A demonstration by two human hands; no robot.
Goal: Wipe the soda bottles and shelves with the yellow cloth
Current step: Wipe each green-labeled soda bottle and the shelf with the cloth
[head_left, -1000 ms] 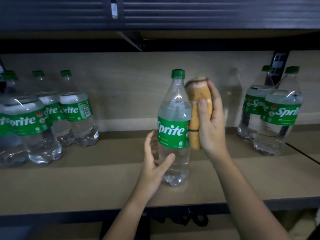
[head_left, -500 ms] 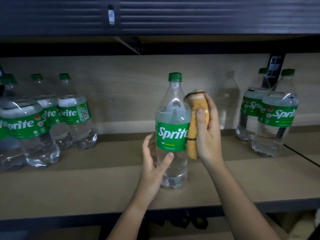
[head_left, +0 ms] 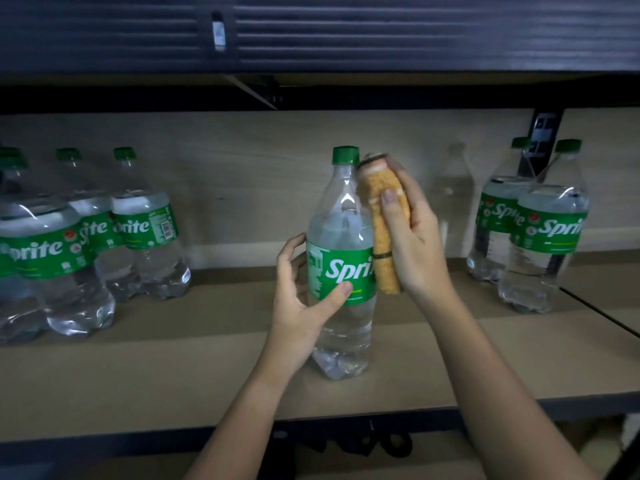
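- A Sprite bottle (head_left: 341, 258) stands upright in the middle of the wooden shelf (head_left: 173, 368).
- The left hand (head_left: 304, 306) curls round its green label, thumb in front.
- The right hand (head_left: 412, 237) grips the folded yellow cloth (head_left: 381, 230) and presses it on the bottle's right side.
- More bottles (head_left: 86, 237) stand at the left, and two bottles (head_left: 533, 230) at the right.

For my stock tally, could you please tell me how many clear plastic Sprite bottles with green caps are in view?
7 Sprite bottles: one in the middle, two on the right, four on the left, one cut by the edge; others may be hidden.
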